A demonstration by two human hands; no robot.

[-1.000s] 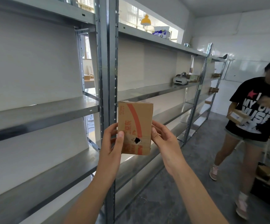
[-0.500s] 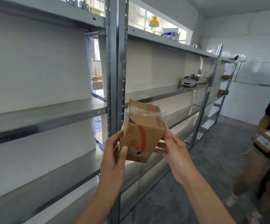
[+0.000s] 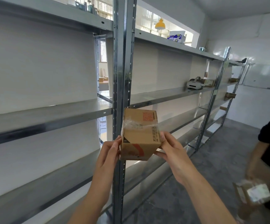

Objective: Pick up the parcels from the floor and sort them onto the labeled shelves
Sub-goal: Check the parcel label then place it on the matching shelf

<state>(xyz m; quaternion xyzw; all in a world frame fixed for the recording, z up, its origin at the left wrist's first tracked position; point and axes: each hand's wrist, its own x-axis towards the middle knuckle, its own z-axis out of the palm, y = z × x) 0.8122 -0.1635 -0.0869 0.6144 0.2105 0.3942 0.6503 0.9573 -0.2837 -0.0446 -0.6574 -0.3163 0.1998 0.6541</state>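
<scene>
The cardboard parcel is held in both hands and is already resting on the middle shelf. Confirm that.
Not quite. The head view shows the cardboard parcel held between the left hand and right hand, but in the air in front of the rack upright, not resting on any shelf.

Two hands, left hand (image 3: 109, 156) and right hand (image 3: 174, 156), centre frame; one held parcel (image 3: 140, 135); one blurred parcel (image 3: 254, 194) lower right; one yellow lamp (image 3: 160, 25) at top

Both bare forearms reach forward and up from the bottom edge. The left hand (image 3: 109, 153) presses its fingers (image 3: 115, 143) flat against the box (image 3: 140, 135); the right hand (image 3: 174, 153) clamps the opposite side, thumb on top, fingers curled beneath.
</scene>
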